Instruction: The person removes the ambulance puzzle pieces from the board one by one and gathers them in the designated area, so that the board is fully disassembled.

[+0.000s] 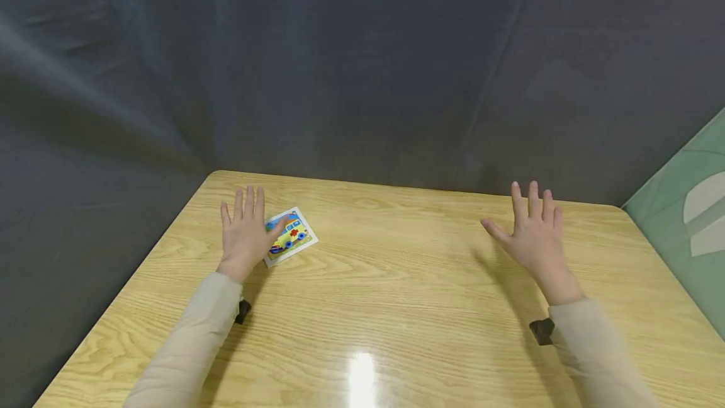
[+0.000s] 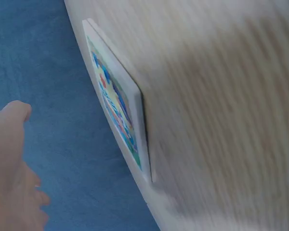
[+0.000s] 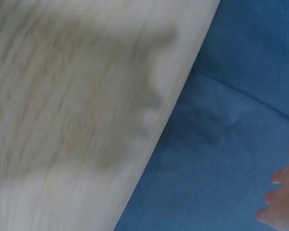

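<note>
A flat picture puzzle [image 1: 293,235] with a white border and a yellow ambulance printed on it lies on the left part of the wooden table. In the left wrist view the puzzle [image 2: 116,101] shows as a thin board with some thickness. My left hand [image 1: 245,238] is raised above the table just left of it, fingers spread, the thumb overlapping the picture in the head view. The left wrist view shows a gap between hand and board. Over the right side of the table my right hand [image 1: 535,241] hovers with spread fingers, holding nothing.
The wooden table [image 1: 396,269] has rounded far corners. Dark cloth [image 1: 362,68] hangs behind it and along the left side. A green panel with a pale marking [image 1: 680,219] stands at the right edge. Both sleeved wrists carry small black devices [image 1: 542,331].
</note>
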`<state>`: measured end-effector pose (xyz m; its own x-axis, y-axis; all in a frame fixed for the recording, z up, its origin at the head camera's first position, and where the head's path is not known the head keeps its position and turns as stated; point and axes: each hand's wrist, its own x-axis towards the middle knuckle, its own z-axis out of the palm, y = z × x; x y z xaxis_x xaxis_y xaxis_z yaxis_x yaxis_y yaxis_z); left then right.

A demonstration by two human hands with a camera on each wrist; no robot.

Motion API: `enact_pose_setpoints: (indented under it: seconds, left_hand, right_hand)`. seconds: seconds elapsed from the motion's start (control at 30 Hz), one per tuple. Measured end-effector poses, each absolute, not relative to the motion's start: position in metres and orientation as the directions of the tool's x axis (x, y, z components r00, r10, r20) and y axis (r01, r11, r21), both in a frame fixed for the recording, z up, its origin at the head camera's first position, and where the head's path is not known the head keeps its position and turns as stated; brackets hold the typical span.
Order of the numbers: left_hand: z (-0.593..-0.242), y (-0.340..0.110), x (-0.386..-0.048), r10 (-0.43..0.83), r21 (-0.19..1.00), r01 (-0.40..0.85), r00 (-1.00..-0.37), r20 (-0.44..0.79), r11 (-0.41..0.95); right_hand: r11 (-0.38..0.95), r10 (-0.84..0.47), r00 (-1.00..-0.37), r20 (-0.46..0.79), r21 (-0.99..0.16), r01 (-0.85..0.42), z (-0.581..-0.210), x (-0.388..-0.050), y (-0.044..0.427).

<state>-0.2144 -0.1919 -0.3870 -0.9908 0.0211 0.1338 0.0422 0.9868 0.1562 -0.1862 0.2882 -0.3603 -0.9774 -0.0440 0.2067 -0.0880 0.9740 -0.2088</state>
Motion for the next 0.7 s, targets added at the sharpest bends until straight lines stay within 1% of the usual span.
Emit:
enact_pose_setpoints:
  seconds: [0.27, 0.4, 0.57, 0.7]
  left_hand:
    - [-0.391, -0.205, -0.216, 0.055, 0.117, 0.060, -0.998, 0.044, 0.991]
    - [-0.397, -0.210, -0.218, 0.068, 0.121, 0.069, -0.998, 0.013, 0.990]
    - [-0.402, -0.214, -0.219, 0.084, 0.121, 0.077, -0.995, -0.049, 0.990]
    - [-0.401, -0.214, -0.219, 0.108, 0.116, 0.096, -0.989, -0.103, 0.989]
  right_hand:
    - [0.955, -0.117, -0.973, 0.200, -0.248, -0.166, -0.370, -0.190, 0.269]
    - [0.946, -0.144, -0.970, 0.198, -0.261, -0.194, -0.374, -0.191, 0.259]
    - [0.938, -0.181, -0.960, 0.212, -0.255, -0.233, -0.380, -0.193, 0.247]
    - [0.929, -0.220, -0.955, 0.197, -0.257, -0.267, -0.386, -0.193, 0.237]
